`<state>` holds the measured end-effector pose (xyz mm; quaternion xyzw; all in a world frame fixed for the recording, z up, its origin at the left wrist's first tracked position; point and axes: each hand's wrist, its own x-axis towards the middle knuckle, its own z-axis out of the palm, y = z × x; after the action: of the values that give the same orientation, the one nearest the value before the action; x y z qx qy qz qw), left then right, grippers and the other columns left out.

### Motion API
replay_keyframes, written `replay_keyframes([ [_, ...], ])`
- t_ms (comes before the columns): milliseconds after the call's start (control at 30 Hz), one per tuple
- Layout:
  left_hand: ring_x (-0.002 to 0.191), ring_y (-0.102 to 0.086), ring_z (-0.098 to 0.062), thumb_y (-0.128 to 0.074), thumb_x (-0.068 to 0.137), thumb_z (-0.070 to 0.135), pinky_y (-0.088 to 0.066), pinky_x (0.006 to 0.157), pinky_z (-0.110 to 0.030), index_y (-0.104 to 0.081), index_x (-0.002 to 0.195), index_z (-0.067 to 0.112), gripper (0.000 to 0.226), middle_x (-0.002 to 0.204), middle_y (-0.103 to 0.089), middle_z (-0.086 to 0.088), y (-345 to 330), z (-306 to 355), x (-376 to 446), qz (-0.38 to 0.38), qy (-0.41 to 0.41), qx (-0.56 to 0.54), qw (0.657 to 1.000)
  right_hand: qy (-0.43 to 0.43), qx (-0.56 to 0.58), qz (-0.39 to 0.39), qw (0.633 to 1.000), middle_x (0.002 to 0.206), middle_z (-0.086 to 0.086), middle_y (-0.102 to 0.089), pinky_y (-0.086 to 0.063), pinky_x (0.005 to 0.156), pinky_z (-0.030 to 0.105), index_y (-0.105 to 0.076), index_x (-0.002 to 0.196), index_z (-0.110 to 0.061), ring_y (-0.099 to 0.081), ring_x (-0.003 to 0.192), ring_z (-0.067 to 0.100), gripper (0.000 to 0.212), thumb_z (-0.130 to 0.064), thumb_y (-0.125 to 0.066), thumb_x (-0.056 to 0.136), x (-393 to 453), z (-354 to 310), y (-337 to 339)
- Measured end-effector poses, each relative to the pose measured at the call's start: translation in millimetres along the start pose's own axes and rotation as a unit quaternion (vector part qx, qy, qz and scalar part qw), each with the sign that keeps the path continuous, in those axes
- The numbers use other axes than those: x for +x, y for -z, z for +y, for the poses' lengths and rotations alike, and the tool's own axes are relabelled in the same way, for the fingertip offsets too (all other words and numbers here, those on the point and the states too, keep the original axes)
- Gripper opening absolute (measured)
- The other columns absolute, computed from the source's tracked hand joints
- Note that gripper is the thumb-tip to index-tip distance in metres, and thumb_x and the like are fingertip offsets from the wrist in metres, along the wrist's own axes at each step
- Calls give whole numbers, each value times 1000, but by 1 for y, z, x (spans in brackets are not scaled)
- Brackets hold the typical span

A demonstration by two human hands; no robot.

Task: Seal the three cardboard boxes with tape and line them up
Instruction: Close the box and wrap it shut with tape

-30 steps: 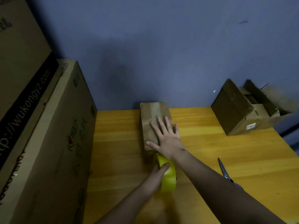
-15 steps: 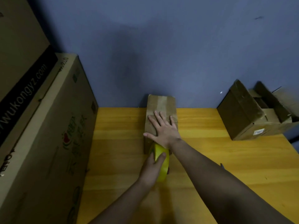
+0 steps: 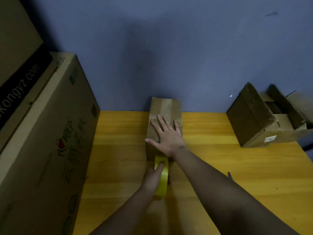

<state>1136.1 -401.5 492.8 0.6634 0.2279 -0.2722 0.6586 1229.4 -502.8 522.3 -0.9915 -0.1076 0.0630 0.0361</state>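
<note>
Right hand (image 3: 167, 139) spread flat on small box (image 3: 165, 112) by table's (image 3: 237, 167) far edge; left hand (image 3: 153, 177) gripping yellow tape roll (image 3: 163, 180) just before it; open box (image 3: 264, 119) at far right corner

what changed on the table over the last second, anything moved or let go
The small box swung from a slight tilt to square with the table edge. The scissors are now mostly hidden behind the right forearm. Unchanged: right hand flat on the box, left hand gripping the yellow tape roll at its near end, open box untouched.
</note>
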Motion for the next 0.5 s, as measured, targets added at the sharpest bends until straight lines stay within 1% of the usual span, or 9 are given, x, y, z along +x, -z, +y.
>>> replay_keyframes([
  [67,48,-61,-21,-56,93,31,-52,54,-27,-66,85,5,30,61,-64,-10,0,0,8,10,-11,13,1000,1,5,-4,1000,161,-2,14,6,118,52,3,153,-32,14,147,16,85,-79,-12,84,0,0,0],
  [100,51,-62,-22,-57,91,33,-52,56,-29,-66,86,4,30,63,-64,-11,-1,0,11,14,-14,20,1000,1,6,-6,1000,161,-1,14,6,118,52,3,153,-31,14,147,16,84,-78,-14,85,0,0,0],
  [200,45,-61,-19,-52,96,27,-50,48,-24,-66,88,2,29,58,-64,-9,-4,-4,17,9,4,2,1000,2,4,-7,1000,160,-1,15,7,118,52,3,153,-31,14,147,17,83,-77,-16,87,1,1,0],
  [300,44,-61,-19,-51,96,27,-49,46,-23,-66,97,-1,32,63,-65,-13,-6,-5,21,10,5,-4,1000,1,0,-5,1000,160,-1,15,8,118,52,2,153,-31,15,147,17,83,-77,-16,87,2,1,0],
  [400,39,-59,-16,-51,97,22,-46,40,-21,-64,95,-1,26,59,-61,-11,-12,-5,16,8,-3,-24,1000,2,0,0,1000,161,-1,14,7,118,52,2,153,-31,14,148,18,82,-77,-15,87,1,3,-2],
  [500,40,-59,-16,-49,98,20,-47,42,-21,-62,95,0,24,61,-60,-12,-15,-6,16,-7,-11,-39,999,6,-6,12,1000,161,0,11,6,118,53,0,153,-31,12,148,18,86,-80,-8,84,2,4,-4],
])
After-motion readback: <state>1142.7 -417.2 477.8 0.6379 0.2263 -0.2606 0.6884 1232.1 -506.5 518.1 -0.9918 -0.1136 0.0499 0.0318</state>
